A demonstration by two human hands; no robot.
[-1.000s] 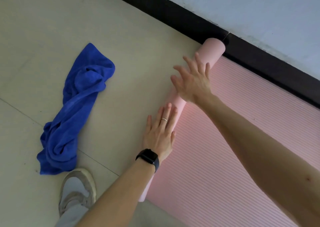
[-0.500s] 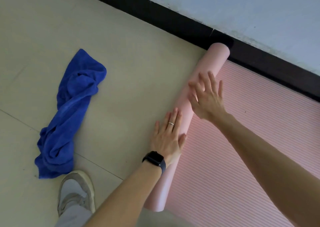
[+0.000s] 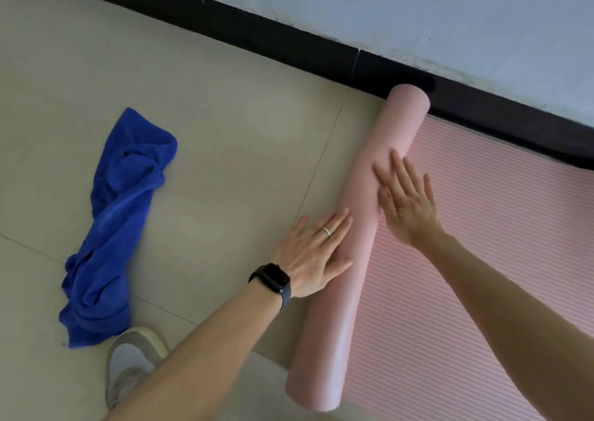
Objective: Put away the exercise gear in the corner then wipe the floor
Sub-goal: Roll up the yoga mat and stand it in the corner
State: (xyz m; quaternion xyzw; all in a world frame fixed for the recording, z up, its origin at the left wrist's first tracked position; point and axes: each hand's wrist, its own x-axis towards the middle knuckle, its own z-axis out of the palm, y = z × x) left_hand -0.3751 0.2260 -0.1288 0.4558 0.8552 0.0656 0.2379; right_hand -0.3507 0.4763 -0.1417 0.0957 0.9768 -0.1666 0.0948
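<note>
While a crumpled blue microfibre towel [image 3: 119,227] lies left on the beige tiled floor [image 3: 225,115], the left hand [image 3: 313,253] and right hand [image 3: 408,205], fingers straight and gripping nothing, press the part-rolled pink ribbed foam mat [image 3: 337,324] beside the black skirting board [image 3: 257,34]; uneven pushing could skew the roll, and slack pressure could let it unwind

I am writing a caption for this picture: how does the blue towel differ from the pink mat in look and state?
The blue towel is deep blue; the pink mat is pale pink with fine ribs. The towel lies crumpled; the mat is partly rolled into a tube, the rest flat. No hand touches the towel; the left hand and right hand press on the mat's roll. Both lie on the tiled floor.
</note>
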